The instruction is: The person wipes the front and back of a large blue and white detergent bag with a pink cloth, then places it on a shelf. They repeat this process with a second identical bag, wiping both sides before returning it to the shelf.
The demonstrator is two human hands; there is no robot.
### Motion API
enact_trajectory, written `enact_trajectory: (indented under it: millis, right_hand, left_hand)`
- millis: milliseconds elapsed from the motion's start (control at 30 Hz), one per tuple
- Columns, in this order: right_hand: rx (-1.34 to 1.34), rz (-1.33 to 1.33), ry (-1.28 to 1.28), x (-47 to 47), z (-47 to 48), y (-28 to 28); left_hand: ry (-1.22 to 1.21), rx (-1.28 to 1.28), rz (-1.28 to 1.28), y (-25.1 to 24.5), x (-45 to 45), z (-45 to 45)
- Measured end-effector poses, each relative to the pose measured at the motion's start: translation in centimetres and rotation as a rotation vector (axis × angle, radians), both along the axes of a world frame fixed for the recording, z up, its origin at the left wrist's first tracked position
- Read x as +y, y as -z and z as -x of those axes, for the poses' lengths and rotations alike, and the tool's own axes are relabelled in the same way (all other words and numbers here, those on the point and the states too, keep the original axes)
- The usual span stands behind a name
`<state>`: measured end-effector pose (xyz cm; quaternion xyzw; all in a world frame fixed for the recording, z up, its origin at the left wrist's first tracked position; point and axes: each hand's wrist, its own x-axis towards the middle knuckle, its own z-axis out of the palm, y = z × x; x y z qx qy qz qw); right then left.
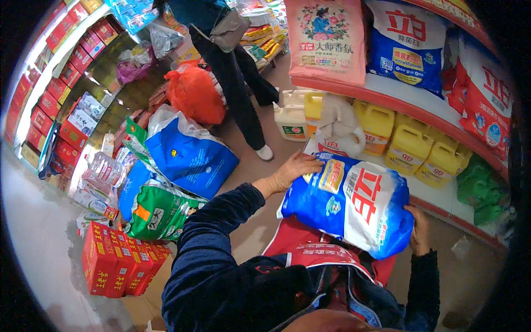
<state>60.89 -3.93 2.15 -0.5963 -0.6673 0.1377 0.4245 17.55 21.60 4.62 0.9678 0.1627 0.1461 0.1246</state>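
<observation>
A large blue and white plastic bag of laundry detergent (344, 203) lies on its side in front of my body, over my red apron (286, 240). With my left hand (292, 171) I hold its left end, the fingers spread across the top edge. My right hand (419, 230) grips the opposite end, its fingertips partly hidden by the bag. A similar blue and white detergent bag (408, 50) stands on the upper shelf, between a pink bag (325, 41) and a red and white bag (485, 99).
Yellow jugs (408, 147) line the lower shelf (448, 199). On the left are opened blue sacks (191, 153), a green sack (166, 211), red drink cartons (120, 261) and an orange-red plastic bag (195, 93). Another person (232, 79) in dark trousers stands in the aisle.
</observation>
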Motion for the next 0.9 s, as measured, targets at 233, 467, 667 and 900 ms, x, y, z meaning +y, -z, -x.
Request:
enact_trajectory:
  millis: [233, 467, 667, 900]
  right_hand:
    - [-0.132, 0.002, -0.108, 2.5, -2.6, -3.1]
    - [-0.283, -0.03, -0.172, 3.6, -3.6, -2.5]
    - [-0.262, 0.074, -0.184, 3.0, -3.7, -2.5]
    - [0.148, 0.258, -0.061, 1.8, -5.7, -3.1]
  left_hand:
    - [0.057, -0.305, -0.07, -2.5, 1.4, -3.3]
    - [-0.073, -0.35, 0.071, -8.9, -3.0, -3.8]
    - [-0.113, -0.413, 0.01, -12.2, -3.9, -7.0]
    - [-0.079, -0.672, 0.023, -15.2, -4.4, -9.8]
